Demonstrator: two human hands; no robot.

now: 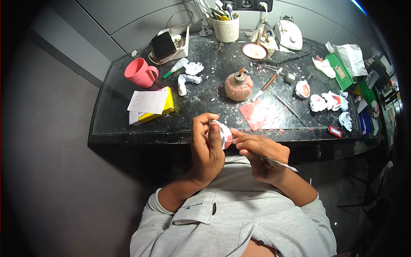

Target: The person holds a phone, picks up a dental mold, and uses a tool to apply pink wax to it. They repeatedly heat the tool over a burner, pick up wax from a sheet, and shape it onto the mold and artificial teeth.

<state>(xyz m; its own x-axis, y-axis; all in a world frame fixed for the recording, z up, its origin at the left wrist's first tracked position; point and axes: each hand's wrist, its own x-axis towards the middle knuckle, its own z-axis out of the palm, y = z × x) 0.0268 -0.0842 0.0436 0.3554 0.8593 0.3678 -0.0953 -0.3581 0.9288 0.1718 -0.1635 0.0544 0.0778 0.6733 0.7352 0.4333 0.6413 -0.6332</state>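
My left hand [207, 143] is wrapped round a white plaster cast [224, 132] with a pink-red part on its right side, held just off the desk's front edge. My right hand [263, 154] grips a thin metal tool [282, 164], whose broad end sticks out to the lower right. The fingertips of this hand are at the pink part of the cast; the tool's working tip is hidden there. Behind the hands, a pink wax sheet [257, 115] lies on the black desk [201, 124]. A round wax-covered burner [239, 88] stands beyond the sheet.
On the left are a pink mug [140, 73], a yellow box [168, 103] with paper on top and white casts [188, 81]. Several more casts [317, 103], a red lighter [334, 132] and a green box [339, 72] lie right. A brown-handled tool [266, 85] is near the burner.
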